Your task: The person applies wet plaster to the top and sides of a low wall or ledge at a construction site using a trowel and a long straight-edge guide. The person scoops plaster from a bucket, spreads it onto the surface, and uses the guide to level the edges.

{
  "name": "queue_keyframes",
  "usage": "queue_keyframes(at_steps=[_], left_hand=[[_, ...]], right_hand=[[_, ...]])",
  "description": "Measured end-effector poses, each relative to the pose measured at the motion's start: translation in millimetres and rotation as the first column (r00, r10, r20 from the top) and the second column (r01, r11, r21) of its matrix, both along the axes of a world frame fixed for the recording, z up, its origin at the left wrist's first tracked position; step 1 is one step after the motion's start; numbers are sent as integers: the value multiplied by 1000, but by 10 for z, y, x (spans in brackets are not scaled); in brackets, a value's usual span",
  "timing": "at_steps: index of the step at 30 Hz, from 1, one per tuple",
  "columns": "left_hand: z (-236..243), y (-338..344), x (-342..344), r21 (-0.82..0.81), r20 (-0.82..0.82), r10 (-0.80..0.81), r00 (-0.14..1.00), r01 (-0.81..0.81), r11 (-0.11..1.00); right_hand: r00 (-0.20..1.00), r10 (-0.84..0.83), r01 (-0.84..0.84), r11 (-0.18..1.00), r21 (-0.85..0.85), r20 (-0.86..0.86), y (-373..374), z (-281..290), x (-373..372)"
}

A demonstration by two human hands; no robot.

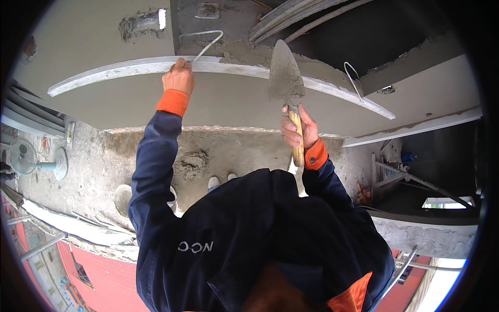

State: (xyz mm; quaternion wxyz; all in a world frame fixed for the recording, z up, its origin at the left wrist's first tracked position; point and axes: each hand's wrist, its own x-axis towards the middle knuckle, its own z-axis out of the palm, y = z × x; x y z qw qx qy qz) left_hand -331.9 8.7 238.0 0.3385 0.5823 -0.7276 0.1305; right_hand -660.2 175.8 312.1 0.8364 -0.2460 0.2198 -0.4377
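Note:
My left hand (pixel 178 81) is closed at the edge of a long, pale straight bar (pixel 119 69) that runs along the top of a grey plastered wall (pixel 228 101). Its fingers pinch the near end of a bent metal rod (pixel 212 41), which hooks back over the ledge. In my right hand (pixel 309 129) is a pointing trowel (pixel 286 75), gripped by its wooden handle. The mortar-smeared blade points away from me and hides part of the bar. A second bent rod (pixel 353 80) hooks over the bar further right.
Wet mortar (pixel 322 70) lies along the ledge behind the bar. On the floor below are a mortar heap (pixel 192 161) and a bucket (pixel 123 198). A fan (pixel 49 162) stands at left. Long pale poles (pixel 296 18) lie beyond the wall; a metal frame (pixel 392 174) is at right.

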Motion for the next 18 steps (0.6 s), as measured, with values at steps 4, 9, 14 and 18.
queue_keyframes(at_steps=[4, 9, 14, 18], left_hand=[[84, -11, -113, -27, 36, 21, 999, -20, 999], [316, 649, 172, 559, -80, 122, 989, -57, 828], [-588, 2317, 1209, 411, -55, 515, 856, -450, 792], [-1443, 3851, 1310, 835, 58, 723, 689, -431, 344]], right_hand=[[970, 57, -61, 998, -11, -237, 81, 3, -97], [732, 216, -161, 976, 144, -646, 275, -512, -9], [456, 482, -360, 868, 341, -748, 309, -1630, 92], [199, 504, -379, 830, 408, -841, 318, -2752, -48]])
